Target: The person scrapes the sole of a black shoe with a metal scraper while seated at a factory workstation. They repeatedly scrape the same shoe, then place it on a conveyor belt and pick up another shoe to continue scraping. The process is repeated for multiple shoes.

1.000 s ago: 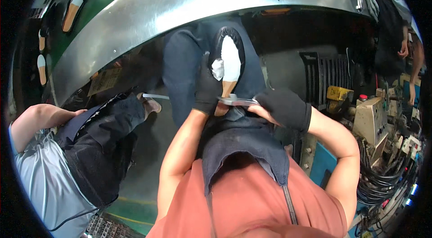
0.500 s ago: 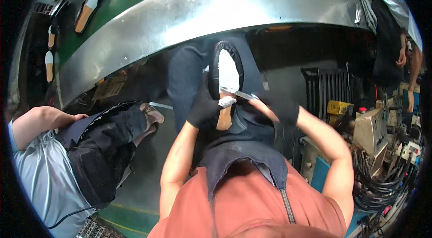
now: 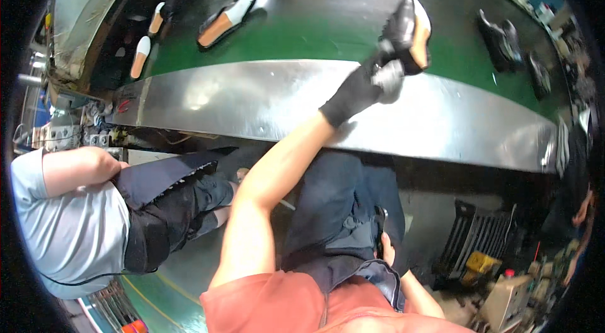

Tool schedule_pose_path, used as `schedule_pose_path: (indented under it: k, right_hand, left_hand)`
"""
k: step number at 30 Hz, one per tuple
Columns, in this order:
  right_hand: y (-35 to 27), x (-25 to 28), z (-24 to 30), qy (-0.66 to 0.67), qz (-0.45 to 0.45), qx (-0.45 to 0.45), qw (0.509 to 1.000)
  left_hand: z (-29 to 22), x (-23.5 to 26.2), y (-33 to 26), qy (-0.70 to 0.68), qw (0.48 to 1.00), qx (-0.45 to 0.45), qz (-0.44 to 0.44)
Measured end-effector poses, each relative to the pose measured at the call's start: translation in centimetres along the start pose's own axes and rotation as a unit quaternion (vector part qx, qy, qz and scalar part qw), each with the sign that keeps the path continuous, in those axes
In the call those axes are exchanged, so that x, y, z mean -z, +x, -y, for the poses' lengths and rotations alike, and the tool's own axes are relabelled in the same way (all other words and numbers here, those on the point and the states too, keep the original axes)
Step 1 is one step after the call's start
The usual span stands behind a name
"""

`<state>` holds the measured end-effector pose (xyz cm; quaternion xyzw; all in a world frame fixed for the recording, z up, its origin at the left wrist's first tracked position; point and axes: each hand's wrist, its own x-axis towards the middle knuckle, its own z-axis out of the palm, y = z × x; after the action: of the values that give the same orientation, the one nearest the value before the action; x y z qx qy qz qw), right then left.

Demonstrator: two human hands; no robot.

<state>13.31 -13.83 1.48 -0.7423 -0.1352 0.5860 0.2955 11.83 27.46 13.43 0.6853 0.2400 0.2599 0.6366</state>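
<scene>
Over the green surface (image 3: 302, 44) my closed left hand (image 3: 365, 84) grips a black shoe (image 3: 401, 27); nearer, I can't tell how open my right hand (image 3: 387, 249) is or what it holds.

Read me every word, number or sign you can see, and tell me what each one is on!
There are none that I can read.
Black shoe in the left hand: no readable writing.
Shoe lying at the left on the green surface: none readable either.
Beige box and clutter at the lower right: too small and blurred to tell.
</scene>
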Motion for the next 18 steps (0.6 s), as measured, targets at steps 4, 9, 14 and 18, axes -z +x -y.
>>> schedule_pose_path:
  k: [4, 9, 14, 18]
  right_hand:
    - [3.6, 1.5, 4.7, -0.009, 0.019, 0.005, 1.0]
    - [7.4, 3.4, 4.8, -0.152, 0.028, -0.014, 0.988]
    - [8.7, 4.3, 8.8, -0.19, 0.155, -0.034, 0.969]
    - [8.9, 4.9, 8.0, -0.18, 0.101, -0.073, 0.976]
  left_hand:
    - [1.2, 10.1, 1.3, 0.286, 0.934, 0.061, 0.207]
    - [6.0, 32.6, 6.6, 0.55, 0.733, -0.203, -0.346]
    - [11.0, 55.2, 1.9, 0.532, 0.726, 0.127, -0.416]
    - [12.1, 41.1, 6.5, 0.463, 0.765, 0.229, -0.384]
